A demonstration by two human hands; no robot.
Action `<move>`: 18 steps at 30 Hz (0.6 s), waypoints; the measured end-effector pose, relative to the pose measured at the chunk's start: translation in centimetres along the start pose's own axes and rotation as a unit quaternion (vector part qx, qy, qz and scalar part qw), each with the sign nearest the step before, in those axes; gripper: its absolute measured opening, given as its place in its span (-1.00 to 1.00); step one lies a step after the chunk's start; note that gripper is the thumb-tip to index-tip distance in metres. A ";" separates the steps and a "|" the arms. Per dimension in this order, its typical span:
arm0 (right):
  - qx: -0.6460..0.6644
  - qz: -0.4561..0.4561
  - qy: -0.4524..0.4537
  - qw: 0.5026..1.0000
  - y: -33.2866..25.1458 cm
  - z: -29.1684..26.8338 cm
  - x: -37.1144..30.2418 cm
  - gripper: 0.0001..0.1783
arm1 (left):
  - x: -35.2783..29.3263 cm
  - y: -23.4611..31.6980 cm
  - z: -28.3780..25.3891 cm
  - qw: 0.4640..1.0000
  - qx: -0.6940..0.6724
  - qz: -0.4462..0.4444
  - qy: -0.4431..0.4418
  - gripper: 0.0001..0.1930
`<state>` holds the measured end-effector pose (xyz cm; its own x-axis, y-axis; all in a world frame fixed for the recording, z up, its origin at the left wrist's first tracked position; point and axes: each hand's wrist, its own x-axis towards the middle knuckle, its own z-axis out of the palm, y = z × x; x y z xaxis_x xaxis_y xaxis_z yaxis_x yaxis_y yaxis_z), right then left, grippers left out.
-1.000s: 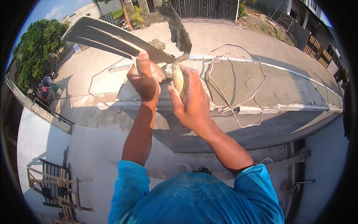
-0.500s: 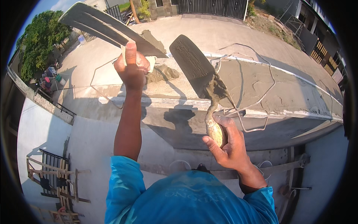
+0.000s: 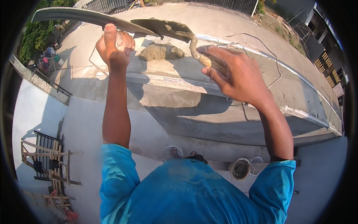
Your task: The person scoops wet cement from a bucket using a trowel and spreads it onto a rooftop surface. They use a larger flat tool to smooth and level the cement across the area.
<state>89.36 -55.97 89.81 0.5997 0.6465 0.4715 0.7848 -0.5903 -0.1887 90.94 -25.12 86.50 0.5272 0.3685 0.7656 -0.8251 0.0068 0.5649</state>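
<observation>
Grey mortar (image 3: pixel 160 51) lies in a lump on the pale ledge (image 3: pixel 149 66), below and just right of the left hand (image 3: pixel 118 48). That hand's grip is a closed fist under the float (image 3: pixel 80 16), thumb standing up against its underside; the float's handle is mostly hidden. The right hand (image 3: pixel 240 72) has its grip wrapped round the handle of the trowel (image 3: pixel 162 28), thumb on the near side, fingers over the far side.

Both tools are up in the air above the ledge, the trowel blade pointing left and overlapping the float's right end; whether they touch, I cannot tell. The step looks like passing mortar between blade and float, or cleaning one on the other.

To do it well, I would hold the float firm and nearly level and let the right wrist do the work, laying the blade flat and drawing it in one smooth stroke. Keeping the meeting point over the ledge should let drips land beside the lump rather than beyond the edge strip (image 3: pixel 175 81). The wire (image 3: pixel 279 71) near the right forearm could snag a wide swing, so short strokes seem safer.
</observation>
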 end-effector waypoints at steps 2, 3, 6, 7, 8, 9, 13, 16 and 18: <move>-0.033 0.017 -0.030 0.999 0.4 -0.1 1.4 -0.54 | 0.7 1.4 -0.8 0.999 -0.045 0.003 0.021 -0.40; -0.032 0.027 -0.034 0.999 0.2 -0.4 1.8 -0.57 | 0.9 2.3 -1.5 0.995 -0.089 0.006 0.036 -0.39; -0.034 -0.017 -0.008 0.999 1.6 -0.7 3.2 -0.53 | 1.2 5.7 -3.6 0.993 -0.118 0.006 -0.011 -0.37; -0.032 -0.043 0.005 0.999 2.4 -0.8 3.4 -0.49 | 0.8 6.6 -4.7 0.988 -0.146 -0.006 -0.049 -0.38; -0.048 -0.056 0.019 0.997 3.1 -0.7 3.5 -0.52 | 0.3 7.4 -5.4 0.985 -0.166 -0.018 -0.043 -0.39; -0.032 -0.034 0.004 0.999 3.6 -0.7 3.4 -0.52 | -0.5 8.2 -6.0 0.981 -0.188 -0.030 -0.038 -0.40; 0.076 0.074 -0.086 0.991 3.3 -2.1 3.9 -0.51 | -5.0 11.5 -9.5 0.984 -0.173 -0.053 0.008 -0.43; 0.260 0.222 -0.148 0.928 2.1 -2.9 2.2 -0.49 | -9.3 13.5 -12.8 0.984 -0.141 -0.074 0.075 -0.47; 0.303 0.293 -0.174 0.890 0.2 -2.7 1.8 -0.51 | -12.4 13.5 -13.9 0.986 -0.081 -0.076 0.126 -0.53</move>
<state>90.19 -56.19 92.94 0.8633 0.4859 -0.1361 0.1987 -0.5752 -0.7935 70.40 -16.64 80.36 0.5977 0.5701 0.5637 -0.7725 0.2215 0.5951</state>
